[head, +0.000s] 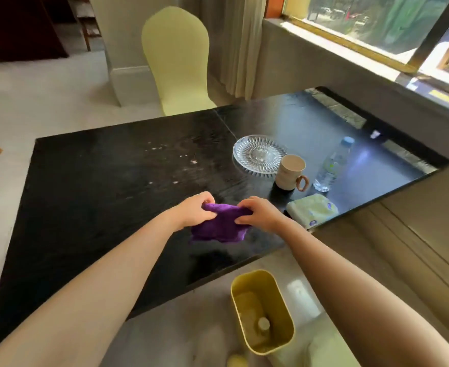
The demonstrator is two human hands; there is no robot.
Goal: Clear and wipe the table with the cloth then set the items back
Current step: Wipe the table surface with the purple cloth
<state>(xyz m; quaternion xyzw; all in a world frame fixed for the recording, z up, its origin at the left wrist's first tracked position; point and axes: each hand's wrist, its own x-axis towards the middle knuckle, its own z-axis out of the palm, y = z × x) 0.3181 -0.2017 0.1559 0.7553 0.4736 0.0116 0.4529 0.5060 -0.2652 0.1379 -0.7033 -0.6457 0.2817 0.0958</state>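
Observation:
A purple cloth (219, 226) hangs bunched just above the black table (85, 207), near its front edge. My left hand (195, 211) grips the cloth's left top corner and my right hand (260, 213) grips its right top corner. On the table's right part stand a clear glass plate (257, 153), a beige mug (289, 172) with a ring handle, a water bottle (331, 165) with a blue cap, and a pack of tissues (312, 210) at the front edge. Pale crumbs and smears (175, 165) mark the table's middle.
A yellow bin (268, 287) with some rubbish inside stands on the floor below the table's front edge. A chair with a pale yellow cover (177, 59) is at the far side. A windowsill and window (363, 62) run along the right.

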